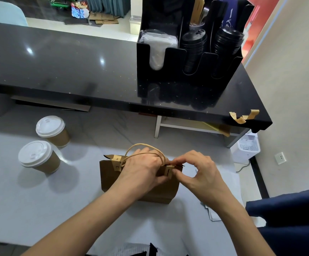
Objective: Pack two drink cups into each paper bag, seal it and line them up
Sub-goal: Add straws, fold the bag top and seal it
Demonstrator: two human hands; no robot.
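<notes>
Two hands work at the top edge of one brown paper bag (140, 185), which stands upright on the pale worktop (39, 209) directly in front of the person. The left hand (142, 169) is curled over the folded mouth of the bag, gripping the paper with the twine handles (142, 150) looping up past its knuckles. The right hand (196, 170) pinches a small tan sticker (169, 171) with thumb and forefinger at the right end of that same edge, seemingly pressing it over the fold. Another sticker (117, 163) already sits at the left end of the edge.

The bag's closed mouth runs left to right across the view, and both hands sit on its right half, the right hand nearer the sticker being pressed. What is inside the bag cannot be seen.

Left of the bag, well apart from it, two lidded cups (39, 157) stand side by side on the worktop, outside any bag. Judging by this, sealing is the step in hand, and those cups lie on the left hand's side for whatever bag is filled after.

Beyond the bag, a dark counter (57, 61) carries a black organiser (168, 74) with stacked lids. Spare tan strips (244, 116) cling to the counter's edge, up and to the right of the bag.
</notes>
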